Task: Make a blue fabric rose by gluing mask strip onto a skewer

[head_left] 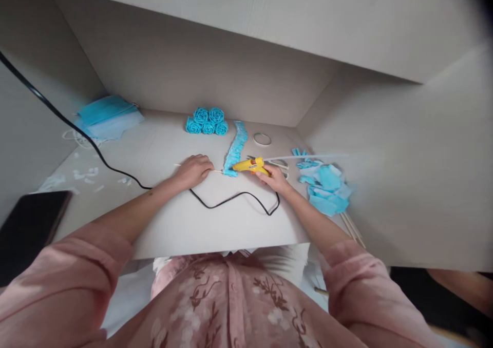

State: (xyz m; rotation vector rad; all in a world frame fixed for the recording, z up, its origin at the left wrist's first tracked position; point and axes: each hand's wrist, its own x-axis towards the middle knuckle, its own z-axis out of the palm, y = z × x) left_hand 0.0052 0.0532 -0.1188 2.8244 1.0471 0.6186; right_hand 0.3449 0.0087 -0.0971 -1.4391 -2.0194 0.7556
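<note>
My right hand (272,178) grips a yellow hot glue gun (248,165), its nozzle at the near end of a ruffled blue strip (235,150). A long pale glue stick (304,156) sticks out behind the gun. My left hand (195,169) is closed on a thin wooden stick (217,171), whose right tip meets the strip's near end. Beyond the hands, several rolled blue rosettes (208,127) are stacked in two rows. Scissors (280,164) lie partly hidden behind the right hand.
Folded blue masks (110,114) lie at the back left, white scraps (87,173) and a dark phone (33,214) nearer. A tape ring (262,139) lies right of the strip. Crumpled blue pieces (327,186) and wooden sticks (352,229) sit far right. A black cord (227,200) crosses the table.
</note>
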